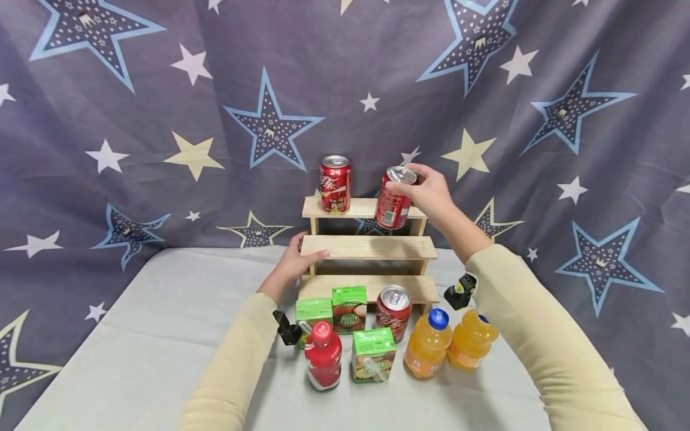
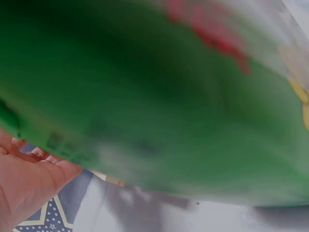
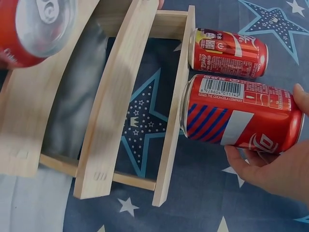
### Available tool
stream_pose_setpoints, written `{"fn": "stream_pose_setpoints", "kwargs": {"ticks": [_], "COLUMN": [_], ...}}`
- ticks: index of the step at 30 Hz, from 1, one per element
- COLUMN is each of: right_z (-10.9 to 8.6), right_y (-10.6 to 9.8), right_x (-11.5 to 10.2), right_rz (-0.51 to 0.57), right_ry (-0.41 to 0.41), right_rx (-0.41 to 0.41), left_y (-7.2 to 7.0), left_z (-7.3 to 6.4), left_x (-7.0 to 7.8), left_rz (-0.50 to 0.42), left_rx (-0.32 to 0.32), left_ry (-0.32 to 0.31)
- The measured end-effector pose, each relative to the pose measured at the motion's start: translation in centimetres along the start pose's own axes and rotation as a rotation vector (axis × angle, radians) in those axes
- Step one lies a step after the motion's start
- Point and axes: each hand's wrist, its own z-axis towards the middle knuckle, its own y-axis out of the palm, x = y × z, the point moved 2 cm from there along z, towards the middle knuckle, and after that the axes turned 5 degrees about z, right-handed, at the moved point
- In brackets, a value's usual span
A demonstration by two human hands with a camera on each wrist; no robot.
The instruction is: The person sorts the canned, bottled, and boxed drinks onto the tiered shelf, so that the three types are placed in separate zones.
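A three-tier wooden display rack stands on the table. My right hand grips a red Coca-Cola can near its top, slightly tilted at the right part of the top shelf. In the right wrist view that can's base lies close to the shelf board; I cannot tell whether they touch. Another cola can stands upright on the top shelf's left end. My left hand holds the left end of the middle shelf, thumb over the board. In the left wrist view a blurred green carton covers most of the frame.
In front of the rack stand green juice boxes, a third cola can, a red bottle and two orange-juice bottles. A star-patterned cloth hangs behind the white-covered table.
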Motion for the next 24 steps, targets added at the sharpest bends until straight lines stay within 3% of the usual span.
{"fn": "stream_pose_setpoints", "kwargs": {"ticks": [12, 24], "right_z": [0.8, 1.6], "right_y": [1.5, 2.7], "right_x": [-0.6, 0.5], "right_rz": [0.003, 0.001], "right_ry": [0.024, 0.045], "right_rx": [0.045, 0.096], "left_y": [0.0, -0.1], "left_z": [0.1, 0.2], "left_x": [-0.1, -0.2], "left_rz": [-0.007, -0.011], "left_rx": [-0.008, -0.010], "left_ry": [0.011, -0.001]}}
